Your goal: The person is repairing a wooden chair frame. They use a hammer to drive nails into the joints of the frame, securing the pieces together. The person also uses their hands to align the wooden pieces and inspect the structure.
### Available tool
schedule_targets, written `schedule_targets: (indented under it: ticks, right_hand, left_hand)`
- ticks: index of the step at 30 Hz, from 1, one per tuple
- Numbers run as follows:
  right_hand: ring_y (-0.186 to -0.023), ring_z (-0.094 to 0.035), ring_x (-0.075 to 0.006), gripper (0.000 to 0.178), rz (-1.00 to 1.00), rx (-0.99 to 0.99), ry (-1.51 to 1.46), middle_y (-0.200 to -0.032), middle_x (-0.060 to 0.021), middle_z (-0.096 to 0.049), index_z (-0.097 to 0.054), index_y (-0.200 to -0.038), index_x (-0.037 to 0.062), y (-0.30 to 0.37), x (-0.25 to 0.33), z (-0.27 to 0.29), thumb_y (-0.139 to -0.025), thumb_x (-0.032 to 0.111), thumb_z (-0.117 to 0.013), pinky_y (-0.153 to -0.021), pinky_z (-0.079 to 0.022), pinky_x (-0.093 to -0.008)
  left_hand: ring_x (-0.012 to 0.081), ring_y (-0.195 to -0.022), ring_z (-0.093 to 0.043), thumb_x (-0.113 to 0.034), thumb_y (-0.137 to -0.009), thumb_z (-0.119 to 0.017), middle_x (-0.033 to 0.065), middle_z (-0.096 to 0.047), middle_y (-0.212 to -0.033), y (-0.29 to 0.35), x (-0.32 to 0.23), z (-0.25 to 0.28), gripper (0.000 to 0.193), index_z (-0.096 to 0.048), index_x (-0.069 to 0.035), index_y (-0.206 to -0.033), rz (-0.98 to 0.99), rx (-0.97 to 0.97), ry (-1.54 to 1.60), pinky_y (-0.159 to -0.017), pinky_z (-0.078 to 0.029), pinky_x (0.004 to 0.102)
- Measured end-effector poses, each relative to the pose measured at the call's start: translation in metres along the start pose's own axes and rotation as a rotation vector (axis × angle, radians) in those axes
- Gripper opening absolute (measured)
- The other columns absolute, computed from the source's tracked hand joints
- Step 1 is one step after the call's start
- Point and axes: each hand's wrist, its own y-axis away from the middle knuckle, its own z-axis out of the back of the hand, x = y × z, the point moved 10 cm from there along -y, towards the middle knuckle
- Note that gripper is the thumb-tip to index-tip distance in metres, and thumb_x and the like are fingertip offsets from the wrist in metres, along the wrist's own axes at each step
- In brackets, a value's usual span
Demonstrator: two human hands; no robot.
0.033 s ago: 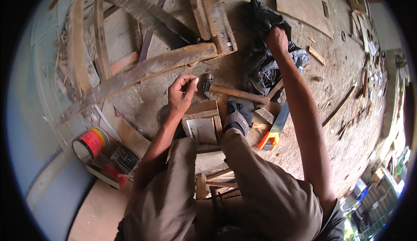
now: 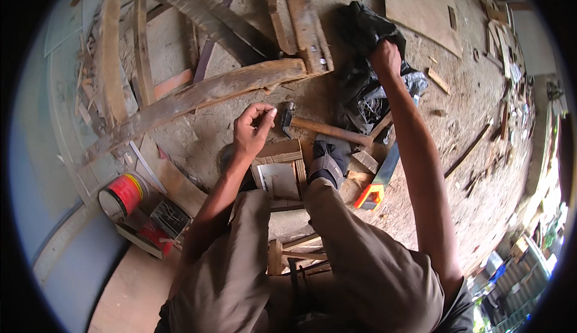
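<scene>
My right hand (image 2: 384,58) is closed on the upper part of a crumpled black plastic bag (image 2: 362,30), at the far right of my feet. Thin wire-like pieces, perhaps nails, show at the bag's lower opening. My left hand (image 2: 254,127) hovers over the ground with thumb and fingers pinched together; anything between them is too small to make out. Just right of that hand lies a hammer (image 2: 330,130) with a wooden handle, its head toward the left. A handsaw (image 2: 371,195) with an orange and black handle rests beside my right foot.
Ahead stands a wooden frame of rough beams (image 2: 204,93). Between my feet is a small wooden box-like piece (image 2: 278,180). A red and yellow can (image 2: 125,195) and a tray of nails (image 2: 169,217) sit at left. Wood scraps and a flat board (image 2: 421,12) lie at right.
The whole view shifts very slightly. Both hands stay where they were, the right one still gripping the black plastic bag.
</scene>
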Motion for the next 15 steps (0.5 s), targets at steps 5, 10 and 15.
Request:
schedule_targets:
  ticks: [5, 10, 15]
  right_hand:
    - [-0.078, -0.066, -0.0412, 0.016, 0.157, -0.11, 0.033, -0.078, -0.0237, -0.066, -0.07, -0.076, -0.0002, 0.002, -0.003, 0.007, -0.075, 0.015, -0.063, -0.071, -0.053, -0.0487]
    - [-0.074, -0.062, -0.0424, 0.01, 0.284, -0.326, -0.227, -0.074, -0.022, -0.062, -0.061, -0.076, 0.0011, 0.014, 0.003, 0.036, -0.073, 0.01, -0.062, -0.066, -0.048, -0.0475]
    - [-0.078, -0.069, -0.0283, 0.018, 0.053, -0.432, -0.237, -0.087, -0.0123, -0.072, -0.071, -0.097, 0.01, 0.018, -0.028, 0.059, -0.08, 0.013, -0.065, -0.07, -0.053, -0.0391]
  left_hand:
    - [0.0012, -0.057, -0.049, -0.015, -0.093, -0.064, -0.0012, -0.061, -0.069, 0.001, -0.006, -0.004, 0.013, -0.063, -0.003, -0.098, -0.013, 0.022, 0.013, -0.05, -0.036, 0.0184]
    - [0.0031, -0.061, -0.052, -0.015, -0.093, -0.064, -0.0001, -0.061, -0.07, 0.004, -0.007, -0.007, 0.013, -0.062, -0.002, -0.096, 0.0, 0.037, 0.018, -0.055, -0.04, 0.0201]
    - [0.0036, -0.067, -0.053, -0.009, -0.093, -0.063, -0.0002, -0.062, -0.074, 0.005, -0.015, -0.012, 0.009, -0.062, -0.001, -0.096, -0.023, 0.051, 0.056, -0.06, -0.044, 0.0203]
